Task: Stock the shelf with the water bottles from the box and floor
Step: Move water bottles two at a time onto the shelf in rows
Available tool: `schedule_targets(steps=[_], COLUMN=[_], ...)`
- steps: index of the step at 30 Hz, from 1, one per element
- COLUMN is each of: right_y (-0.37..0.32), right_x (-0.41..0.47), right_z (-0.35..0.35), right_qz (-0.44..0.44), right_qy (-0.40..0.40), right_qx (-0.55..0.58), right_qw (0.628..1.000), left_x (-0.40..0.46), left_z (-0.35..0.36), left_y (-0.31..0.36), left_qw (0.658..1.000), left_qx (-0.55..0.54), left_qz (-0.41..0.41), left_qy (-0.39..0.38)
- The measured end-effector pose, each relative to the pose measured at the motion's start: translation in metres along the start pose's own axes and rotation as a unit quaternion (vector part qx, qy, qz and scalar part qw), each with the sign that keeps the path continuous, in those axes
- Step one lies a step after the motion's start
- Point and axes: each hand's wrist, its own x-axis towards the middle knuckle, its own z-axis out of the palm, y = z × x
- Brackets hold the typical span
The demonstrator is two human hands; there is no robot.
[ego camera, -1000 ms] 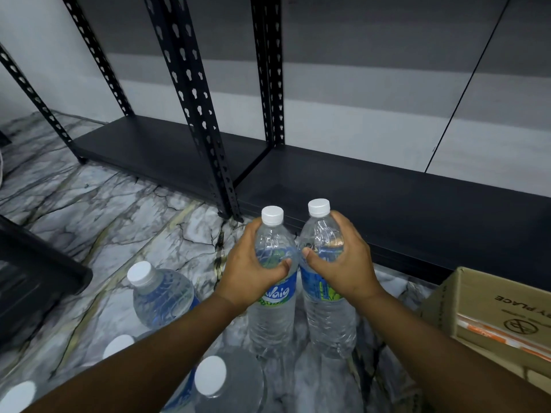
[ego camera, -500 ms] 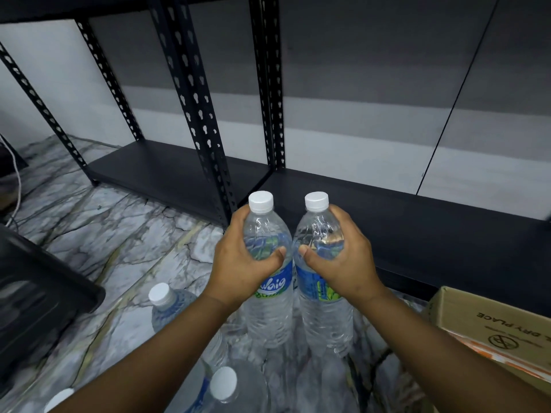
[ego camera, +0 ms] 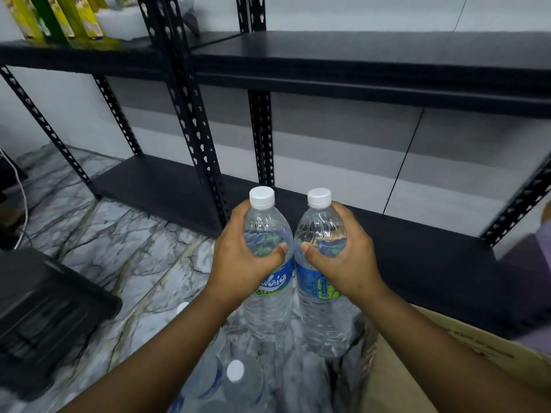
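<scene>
The person's left hand (ego camera: 238,260) has its grip closed round the shoulder of the left water bottle (ego camera: 268,281), thumb across the front and fingers wrapped behind, just under the white cap. The right hand (ego camera: 346,260) has the same closed grip on the right water bottle (ego camera: 323,293), thumb pointing inward. Both bottles are upright and clear of the floor, side by side and touching or nearly so between the two grips. Straight beyond the grips lies the black bottom shelf (ego camera: 417,251), and above them the middle shelf (ego camera: 372,64); a perforated black upright (ego camera: 190,114) rises just beyond and to the left of the left grip. Below the grips, more capped bottles on the floor (ego camera: 235,374) stand on the marbled floor (ego camera: 119,248), blurred. Under the right forearm sits the cardboard box (ego camera: 417,383). Well to the left of the left grip is a dark crate (ego camera: 44,317). Yellow-green packages (ego camera: 59,19) stand on the middle shelf, far up and left.
</scene>
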Motion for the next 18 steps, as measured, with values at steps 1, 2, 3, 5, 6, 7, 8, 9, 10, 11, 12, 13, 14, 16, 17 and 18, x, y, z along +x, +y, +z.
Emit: schedule_targets(steps=[1,2,3,5,6,7,8,9,10,11,12,13,14,16,17,18], right_y=[-0.012,-0.025,-0.042,-0.078,-0.098,-0.116,-0.134,-0.152,-0.170,-0.188,-0.205,-0.222,-0.239,-0.270,-0.284,-0.299], right_x=[0.001,0.003,0.007,0.014,0.018,0.022,0.027,0.031,0.035,0.039,0.042,0.046,0.049,0.056,0.058,0.061], right_z=[-0.005,-0.011,-0.019,-0.034,-0.041,-0.049,-0.056,-0.064,-0.071,-0.079,-0.086,-0.093,-0.100,-0.114,-0.121,-0.128], right_qz=[0.003,0.005,0.008,0.017,0.020,0.023,0.027,0.029,0.029,0.029,0.032,0.034,0.036,0.041,0.043,0.044], right_qy=[-0.002,-0.004,-0.004,-0.002,-0.003,-0.002,-0.002,0.000,0.004,0.006,0.007,0.008,0.009,0.010,0.012,0.016], right_qx=[0.001,0.003,0.002,0.004,0.005,0.007,0.008,0.006,0.002,-0.001,-0.004,-0.002,-0.001,-0.001,-0.003,-0.006], right_qw=[1.000,1.000,1.000,1.000,1.000,1.000,1.000,1.000,1.000,1.000,0.999,0.999,0.999,0.999,0.999,0.999], left_x=[0.000,0.002,0.005,0.011,0.014,0.017,0.020,0.023,0.024,0.026,0.027,0.029,0.030,0.032,0.033,0.034], left_z=[-0.003,-0.007,-0.013,-0.025,-0.031,-0.036,-0.042,-0.047,-0.053,-0.058,-0.063,-0.068,-0.073,-0.082,-0.086,-0.089], left_y=[0.014,0.028,0.045,0.082,0.101,0.120,0.138,0.157,0.176,0.194,0.212,0.229,0.245,0.276,0.291,0.305], left_qw=[1.000,1.000,1.000,1.000,1.000,1.000,1.000,1.000,1.000,0.999,0.999,0.999,0.999,0.999,0.999,0.999], left_qx=[0.001,0.004,0.004,0.000,0.001,0.001,0.003,0.003,0.005,0.007,0.010,0.013,0.016,0.021,0.024,0.028], left_qz=[0.004,0.008,0.009,0.003,0.001,0.000,-0.003,-0.005,-0.007,-0.009,-0.013,-0.015,-0.018,-0.022,-0.023,-0.025], left_qy=[-0.001,-0.003,-0.007,-0.012,-0.015,-0.018,-0.022,-0.026,-0.029,-0.032,-0.034,-0.037,-0.039,-0.039,-0.036,-0.034])
